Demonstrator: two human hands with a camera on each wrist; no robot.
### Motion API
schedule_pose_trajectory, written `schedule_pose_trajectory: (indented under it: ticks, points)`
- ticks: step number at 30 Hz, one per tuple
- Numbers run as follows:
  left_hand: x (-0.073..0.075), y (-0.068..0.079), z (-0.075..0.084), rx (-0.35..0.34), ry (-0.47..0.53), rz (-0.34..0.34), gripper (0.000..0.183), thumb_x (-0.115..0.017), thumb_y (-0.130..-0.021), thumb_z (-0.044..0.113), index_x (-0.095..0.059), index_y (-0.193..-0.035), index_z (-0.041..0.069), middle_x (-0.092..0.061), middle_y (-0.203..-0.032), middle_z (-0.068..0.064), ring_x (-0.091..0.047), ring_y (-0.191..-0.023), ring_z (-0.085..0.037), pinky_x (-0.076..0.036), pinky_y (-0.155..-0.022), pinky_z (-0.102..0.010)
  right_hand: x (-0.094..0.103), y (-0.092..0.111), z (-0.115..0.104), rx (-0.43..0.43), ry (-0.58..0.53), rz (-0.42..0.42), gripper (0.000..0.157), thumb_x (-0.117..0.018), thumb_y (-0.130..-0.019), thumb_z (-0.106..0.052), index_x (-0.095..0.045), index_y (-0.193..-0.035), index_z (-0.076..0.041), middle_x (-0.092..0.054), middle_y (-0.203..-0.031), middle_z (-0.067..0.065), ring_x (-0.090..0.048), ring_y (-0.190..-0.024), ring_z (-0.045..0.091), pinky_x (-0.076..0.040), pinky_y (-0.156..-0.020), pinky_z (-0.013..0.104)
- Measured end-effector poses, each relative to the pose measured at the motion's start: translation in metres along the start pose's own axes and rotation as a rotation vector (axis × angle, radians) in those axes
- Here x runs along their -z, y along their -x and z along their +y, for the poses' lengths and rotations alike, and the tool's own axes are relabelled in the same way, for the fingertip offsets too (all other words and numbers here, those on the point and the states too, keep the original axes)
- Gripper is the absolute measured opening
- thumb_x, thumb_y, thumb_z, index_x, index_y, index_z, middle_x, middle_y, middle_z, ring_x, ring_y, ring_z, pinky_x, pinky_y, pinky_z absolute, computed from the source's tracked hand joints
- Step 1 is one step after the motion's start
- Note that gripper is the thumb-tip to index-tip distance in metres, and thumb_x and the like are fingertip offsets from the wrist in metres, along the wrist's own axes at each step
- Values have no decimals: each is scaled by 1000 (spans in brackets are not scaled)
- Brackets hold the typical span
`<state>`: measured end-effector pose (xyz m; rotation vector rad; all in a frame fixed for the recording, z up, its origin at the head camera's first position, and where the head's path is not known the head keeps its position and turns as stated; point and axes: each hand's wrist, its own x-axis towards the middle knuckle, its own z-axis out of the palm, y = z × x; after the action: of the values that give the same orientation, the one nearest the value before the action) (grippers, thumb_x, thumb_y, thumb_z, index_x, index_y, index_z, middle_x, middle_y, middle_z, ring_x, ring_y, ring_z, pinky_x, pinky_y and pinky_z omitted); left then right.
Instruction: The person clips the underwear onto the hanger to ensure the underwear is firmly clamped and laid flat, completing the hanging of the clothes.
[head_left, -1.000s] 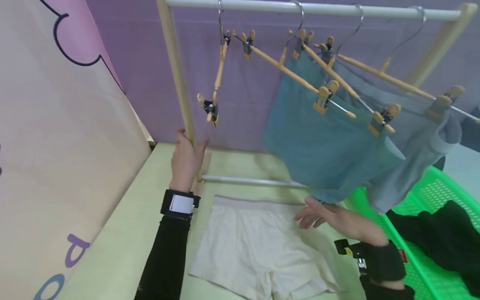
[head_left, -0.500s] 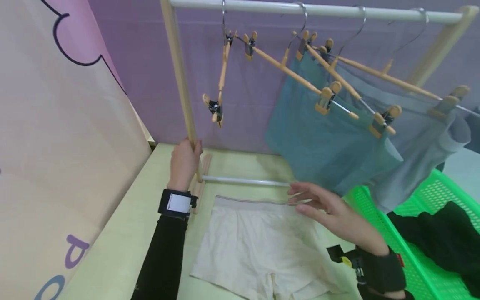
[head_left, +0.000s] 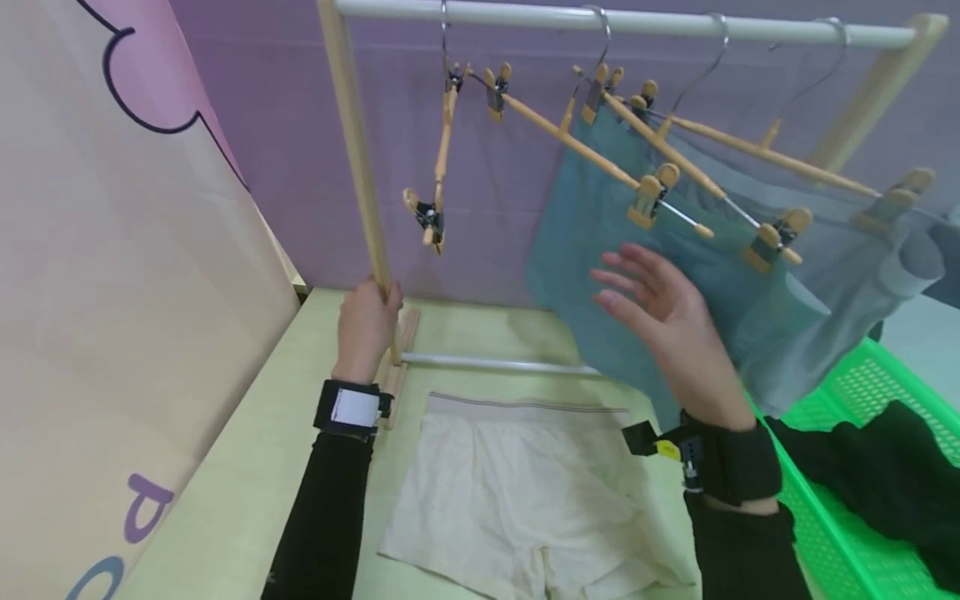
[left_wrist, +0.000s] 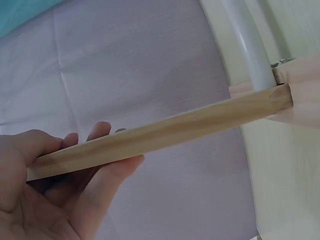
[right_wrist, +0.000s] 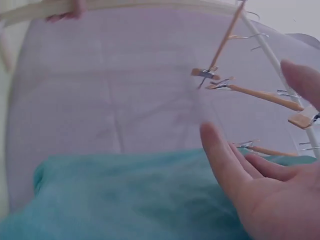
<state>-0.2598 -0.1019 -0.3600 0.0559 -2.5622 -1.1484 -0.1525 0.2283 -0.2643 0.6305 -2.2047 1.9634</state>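
Note:
My left hand (head_left: pixel 367 325) grips the wooden post (left_wrist: pixel 165 132) at the left end of a clothes rack, its fingers curled round the wood. My right hand (head_left: pixel 667 325) is raised with fingers spread and holds nothing. Behind it in the head view hangs a teal garment (head_left: pixel 577 283), clipped to a wooden clip hanger (head_left: pixel 675 158). Left of that is a bare clip hanger (head_left: pixel 573 142). Another bare hanger (head_left: pixel 442 150) hangs near the left post, turned edge-on. Cream shorts (head_left: pixel 517 492) lie flat on the table below, waistband toward the rack.
A white top rail (head_left: pixel 525 12) carries the hangers. Grey shorts (head_left: pixel 810 350) hang at the right. A green basket (head_left: pixel 825 533) with dark cloth (head_left: pixel 877 475) stands at the right. A purple backdrop (head_left: pixel 480 233) rises behind, and a printed sheet (head_left: pixel 135 292) leans at the left.
My right hand has risen from above the cream shorts' waistband to in front of the teal garment. My left hand's fingers have closed round the post.

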Motion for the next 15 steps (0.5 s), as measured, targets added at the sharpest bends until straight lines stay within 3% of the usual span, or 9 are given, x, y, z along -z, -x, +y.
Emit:
schedule_pose_trajectory:
  ticks: [5, 10, 12, 15]
  points:
    - [0, 1, 2, 4, 9, -8, 37, -49, -104, 29, -63, -96, -5, -70, -86, -21, -61, -60, -28, -44, -44, -30, 11, -31, 16, 119, -292, -29, 66, -56, -99, -1, -25, -156, -14, -29, -159, 16, -36, -144, 30, -35, -115, 40]
    - [1, 3, 3, 15, 18, -17, 35, -49, -104, 28, -62, -97, -4, -70, -86, -21, -61, -60, -27, -44, -44, -30, -7, -43, -5, 157, -462, -27, 65, -58, -99, -5, -24, -155, -10, -32, -156, 22, -36, -143, 35, -31, -117, 44]
    - [1, 3, 4, 17, 20, -19, 35, -49, -104, 28, -62, -97, -4, -69, -86, -20, -61, -60, -27, -44, -44, -30, -21, -43, -22, 163, -501, -4, 65, -60, -98, -8, -25, -153, -10, -37, -152, 23, -41, -140, 35, -35, -115, 43]
    - [2, 4, 4, 14, 20, -17, 35, -49, -104, 28, -63, -96, -4, -69, -84, -20, -60, -59, -27, -44, -44, -30, -28, -47, -31, 205, -573, 8, 65, -60, -98, -5, -25, -153, -11, -42, -147, 24, -48, -132, 34, -42, -110, 41]
